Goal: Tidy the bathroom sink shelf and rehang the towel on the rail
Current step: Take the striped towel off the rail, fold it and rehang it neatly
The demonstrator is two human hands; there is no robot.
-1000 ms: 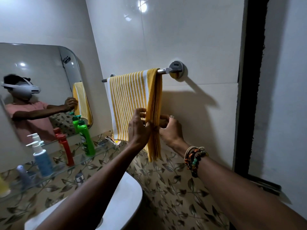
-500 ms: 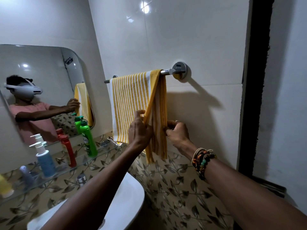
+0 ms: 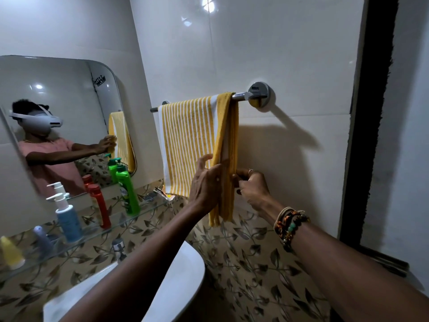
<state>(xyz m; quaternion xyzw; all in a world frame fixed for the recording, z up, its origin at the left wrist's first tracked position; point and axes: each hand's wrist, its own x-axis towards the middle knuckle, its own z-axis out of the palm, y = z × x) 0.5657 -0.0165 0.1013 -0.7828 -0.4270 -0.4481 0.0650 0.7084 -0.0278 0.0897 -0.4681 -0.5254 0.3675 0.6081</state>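
Note:
A yellow and white striped towel [image 3: 188, 145] hangs over the chrome rail [image 3: 241, 96] on the white tiled wall. Its right edge is folded into a narrow yellow strip. My left hand [image 3: 205, 184] grips that strip from the left and my right hand [image 3: 253, 188] pinches it from the right, close to the wall. The glass shelf [image 3: 148, 206] below the mirror carries a green bottle [image 3: 127, 191], a red bottle [image 3: 99, 205], a blue pump bottle [image 3: 67, 217] and a yellow item [image 3: 10, 253].
A mirror [image 3: 58, 108] on the left wall reflects a person wearing a headset. A white sink [image 3: 176, 284] sits below the shelf with a tap [image 3: 119, 248]. A dark door frame [image 3: 371, 112] stands at the right. Leaf-patterned tiles cover the lower wall.
Both hands have slid slightly down the towel's folded right edge, staying closed on it. The towel stays on the rail and the bottles have not moved.

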